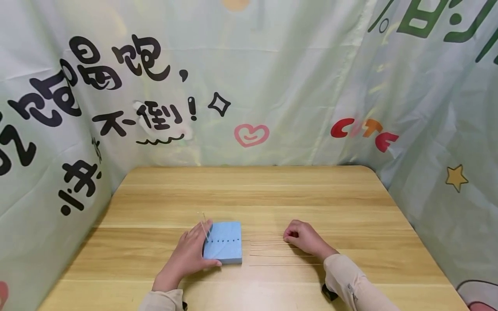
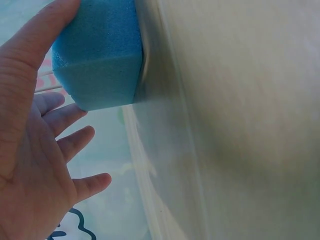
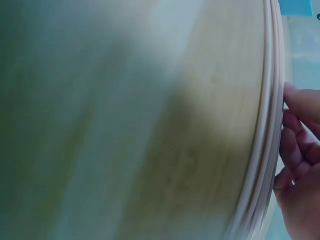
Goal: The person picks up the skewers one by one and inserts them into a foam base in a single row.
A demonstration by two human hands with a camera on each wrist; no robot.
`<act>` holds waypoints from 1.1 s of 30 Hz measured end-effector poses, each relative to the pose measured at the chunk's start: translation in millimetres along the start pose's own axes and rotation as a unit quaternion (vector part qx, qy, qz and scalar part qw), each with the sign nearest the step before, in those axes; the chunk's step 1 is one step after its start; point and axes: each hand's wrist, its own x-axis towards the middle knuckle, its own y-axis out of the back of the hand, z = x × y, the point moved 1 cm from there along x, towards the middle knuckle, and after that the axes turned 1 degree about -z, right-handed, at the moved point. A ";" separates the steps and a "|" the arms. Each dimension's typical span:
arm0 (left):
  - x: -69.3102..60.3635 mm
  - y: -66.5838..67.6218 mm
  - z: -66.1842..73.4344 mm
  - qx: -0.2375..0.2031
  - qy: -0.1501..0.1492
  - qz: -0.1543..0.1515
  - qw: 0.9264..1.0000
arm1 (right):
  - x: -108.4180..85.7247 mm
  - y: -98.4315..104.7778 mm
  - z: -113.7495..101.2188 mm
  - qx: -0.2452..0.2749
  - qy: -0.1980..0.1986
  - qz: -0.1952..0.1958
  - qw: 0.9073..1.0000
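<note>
A light blue foam block (image 1: 227, 252) lies on the table, with a row of small dark holes across its top. Two thin wooden sticks (image 1: 204, 228) stand tilted at the block's left end. My left hand (image 1: 190, 252) holds the block from the left, thumb at its front side and fingers toward the back; the left wrist view shows the outer fingers spread. Several thin sticks (image 1: 268, 255) lie roughly parallel on the table, right of the block. My right hand (image 1: 305, 237) has its fingers curled at the farthest stick and pinches it; the fingertips are partly hidden.
The wooden table (image 1: 253, 190) has rounded far corners. A printed fabric curtain (image 1: 288, 86) hangs behind it and along both sides. A small black object (image 1: 329, 293) shows under the right sleeve.
</note>
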 end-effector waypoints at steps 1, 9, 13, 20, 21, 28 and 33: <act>0.1 -0.2 -0.2 -0.001 0.000 0.000 1.000 | 0.5 -0.2 -0.1 -0.010 0.006 -0.002 1.000; 0.5 -2.3 -0.6 0.000 0.004 0.001 1.000 | 2.8 -0.1 -6.3 -0.100 0.048 0.010 0.994; -0.3 -2.1 0.6 0.002 0.007 -0.001 1.000 | 4.2 0.5 -11.7 -0.095 0.019 0.026 0.995; -0.1 -0.6 2.1 0.003 0.007 0.000 1.000 | 8.6 5.6 -22.9 0.036 -0.050 0.024 0.998; -0.1 -0.6 2.2 0.002 0.007 0.000 1.000 | 9.3 6.8 -24.6 0.052 -0.055 0.025 0.997; -0.9 0.1 3.1 0.000 0.011 -0.003 1.000 | 18.0 17.2 -42.2 0.118 -0.057 0.062 0.989; -0.9 0.4 3.9 0.001 0.010 -0.001 1.000 | 28.2 22.9 -59.2 0.145 -0.018 0.076 0.986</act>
